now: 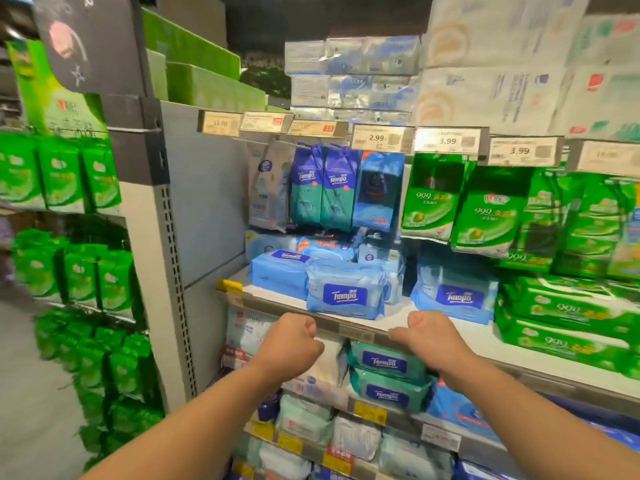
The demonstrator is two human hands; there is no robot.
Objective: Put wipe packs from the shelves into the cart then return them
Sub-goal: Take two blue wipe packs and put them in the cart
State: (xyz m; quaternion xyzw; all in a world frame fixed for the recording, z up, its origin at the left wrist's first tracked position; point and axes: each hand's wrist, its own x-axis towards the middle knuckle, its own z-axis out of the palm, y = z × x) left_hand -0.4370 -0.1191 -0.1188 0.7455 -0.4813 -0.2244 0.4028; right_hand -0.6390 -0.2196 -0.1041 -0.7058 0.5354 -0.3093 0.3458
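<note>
Both my arms reach toward the shelf front. My left hand (294, 341) is curled into a fist and holds nothing, just below the shelf edge (356, 329). At the same height, my right hand (429, 337) also has its fingers curled with nothing in them. Just above and between the hands a light-blue Tempo wipe pack (346, 292) lies flat on the shelf, untouched. A second blue Tempo pack (453, 296) lies to its right. Teal Tempo packs (388, 363) are stacked on the shelf below, partly behind my right wrist. No cart is in view.
Upright blue and teal Tempo pouches (322, 188) hang above the flat packs. Green 999 wipe packs (485, 209) fill the right side. More green packs (79, 271) hang on the end rack at left. Price tags (381, 137) line the upper rail. Floor shows at lower left.
</note>
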